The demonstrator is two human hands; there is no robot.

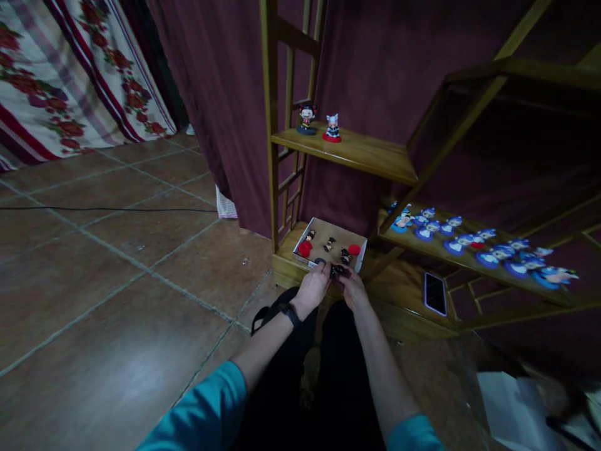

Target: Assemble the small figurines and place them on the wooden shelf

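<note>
My left hand (314, 288) and my right hand (354, 290) meet at the near edge of a shallow open box (320, 227). Between them they grip a small dark figurine (337, 270), partly covered by the fingers. Inside the box lie a figurine with red on it (307, 243), a small dark figurine (330, 244) near the middle, and another dark one (346, 255) at the right. Beside that one is a round red base (354, 249). A dark round base (320, 260) lies by my left fingers.
Two figurines, one dark (307, 119) and one white-haired (332, 128), stand on the upper shelf (366, 150). Several blue-and-white figurines (427, 230) line the right shelf. A phone (435, 294) lies on the lower board. Wooden posts (270, 125) frame the box's left side.
</note>
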